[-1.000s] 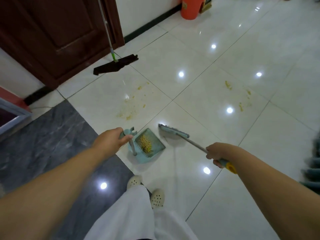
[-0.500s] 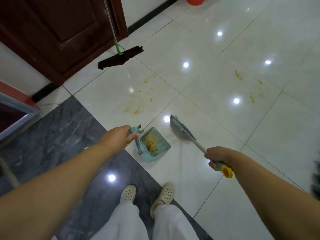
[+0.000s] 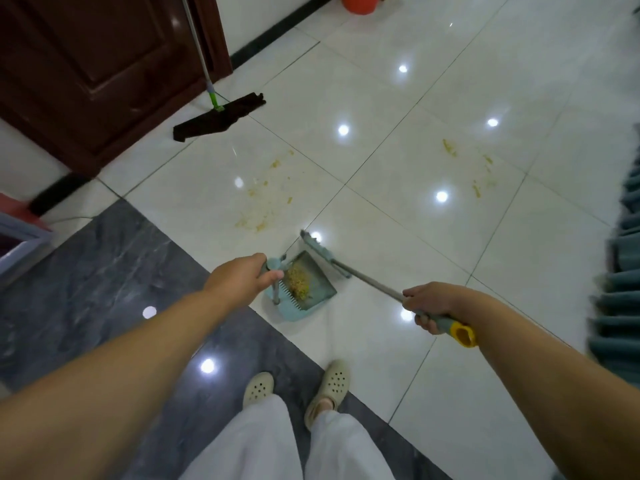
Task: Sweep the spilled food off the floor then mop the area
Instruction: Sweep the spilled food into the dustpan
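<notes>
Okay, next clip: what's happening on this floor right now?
A person is sweeping up spilled food. The left hand holds the handle of a light blue dustpan, which sits on the white tile with a heap of yellow crumbs in it. The right hand grips the broom, its head at the pan's far edge. Yellow smears and a second patch remain on the floor. The mop leans by the door, untouched.

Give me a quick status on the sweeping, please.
Left hand on dustpan handle, right hand on broom. Some food in pan; smears remain. Mop idle by the door.
</notes>
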The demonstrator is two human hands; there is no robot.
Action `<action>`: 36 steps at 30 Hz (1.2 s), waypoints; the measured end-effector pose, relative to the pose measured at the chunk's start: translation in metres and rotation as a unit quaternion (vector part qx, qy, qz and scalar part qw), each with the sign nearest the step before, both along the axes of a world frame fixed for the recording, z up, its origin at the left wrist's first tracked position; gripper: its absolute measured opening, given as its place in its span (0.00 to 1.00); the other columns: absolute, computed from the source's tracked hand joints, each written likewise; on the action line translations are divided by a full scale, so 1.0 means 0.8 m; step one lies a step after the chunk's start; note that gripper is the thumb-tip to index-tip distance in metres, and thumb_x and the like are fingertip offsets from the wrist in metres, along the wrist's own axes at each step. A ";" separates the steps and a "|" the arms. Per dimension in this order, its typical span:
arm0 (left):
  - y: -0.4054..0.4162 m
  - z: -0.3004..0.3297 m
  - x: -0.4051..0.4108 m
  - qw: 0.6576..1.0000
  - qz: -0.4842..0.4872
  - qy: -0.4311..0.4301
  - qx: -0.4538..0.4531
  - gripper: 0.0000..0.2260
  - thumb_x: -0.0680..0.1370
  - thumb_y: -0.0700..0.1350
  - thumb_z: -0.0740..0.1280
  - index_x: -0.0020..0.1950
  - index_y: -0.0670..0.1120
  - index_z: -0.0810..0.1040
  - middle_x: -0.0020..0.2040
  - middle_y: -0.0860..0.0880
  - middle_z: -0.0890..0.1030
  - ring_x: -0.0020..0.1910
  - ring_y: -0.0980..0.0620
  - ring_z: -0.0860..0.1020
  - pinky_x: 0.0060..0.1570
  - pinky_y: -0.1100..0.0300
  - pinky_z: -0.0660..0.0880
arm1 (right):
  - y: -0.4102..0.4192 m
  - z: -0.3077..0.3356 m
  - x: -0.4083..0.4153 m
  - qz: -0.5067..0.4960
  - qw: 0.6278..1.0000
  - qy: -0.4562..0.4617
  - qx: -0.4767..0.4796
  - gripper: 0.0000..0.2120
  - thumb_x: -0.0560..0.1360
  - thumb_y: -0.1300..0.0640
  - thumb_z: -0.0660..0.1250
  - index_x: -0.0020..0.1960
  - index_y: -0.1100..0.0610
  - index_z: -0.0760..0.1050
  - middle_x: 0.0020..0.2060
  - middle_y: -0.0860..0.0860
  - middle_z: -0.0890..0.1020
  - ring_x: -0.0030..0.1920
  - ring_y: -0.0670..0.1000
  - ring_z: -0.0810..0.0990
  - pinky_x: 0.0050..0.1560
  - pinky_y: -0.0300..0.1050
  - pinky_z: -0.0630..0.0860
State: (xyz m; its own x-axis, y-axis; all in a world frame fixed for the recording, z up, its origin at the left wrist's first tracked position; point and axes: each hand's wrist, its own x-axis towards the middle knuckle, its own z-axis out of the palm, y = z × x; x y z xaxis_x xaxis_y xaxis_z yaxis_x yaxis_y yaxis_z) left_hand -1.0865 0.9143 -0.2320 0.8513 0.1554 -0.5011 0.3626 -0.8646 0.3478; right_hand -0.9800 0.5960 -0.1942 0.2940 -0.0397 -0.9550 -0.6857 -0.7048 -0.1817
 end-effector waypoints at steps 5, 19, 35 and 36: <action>0.026 0.001 -0.021 1.000 0.000 -0.013 0.005 0.18 0.77 0.63 0.57 0.36 0.52 0.62 0.33 0.53 0.71 0.31 0.56 0.69 0.28 0.59 0.61 | 0.032 -0.028 -0.017 -0.036 0.999 -0.003 -0.008 0.15 0.79 0.65 0.60 0.65 0.62 0.70 0.32 0.55 0.69 0.25 0.50 0.67 0.20 0.32 0.66; 0.074 -0.002 -0.049 1.000 0.002 -0.001 0.005 0.17 0.78 0.62 0.57 0.40 0.49 0.65 0.35 0.51 0.72 0.33 0.53 0.70 0.29 0.58 0.62 | 0.029 0.020 -0.063 -0.026 0.998 0.054 0.035 0.19 0.80 0.64 0.58 0.70 0.59 0.65 0.25 0.53 0.66 0.21 0.45 0.64 0.20 0.33 0.63; 0.133 -0.002 -0.086 1.000 0.001 0.024 -0.016 0.16 0.78 0.61 0.57 0.44 0.49 0.68 0.38 0.50 0.74 0.37 0.51 0.73 0.36 0.56 0.68 | 0.090 -0.032 -0.100 -0.056 0.993 0.093 0.047 0.08 0.77 0.64 0.61 0.56 0.58 0.72 0.23 0.53 0.69 0.20 0.47 0.65 0.19 0.32 0.66; 0.137 -0.002 -0.088 0.999 0.002 0.027 -0.020 0.15 0.78 0.60 0.58 0.45 0.48 0.69 0.40 0.49 0.75 0.39 0.50 0.74 0.38 0.55 0.70 | 0.087 -0.027 -0.102 -0.055 0.993 0.094 0.056 0.13 0.77 0.64 0.61 0.61 0.57 0.72 0.23 0.53 0.69 0.20 0.46 0.65 0.19 0.32 0.66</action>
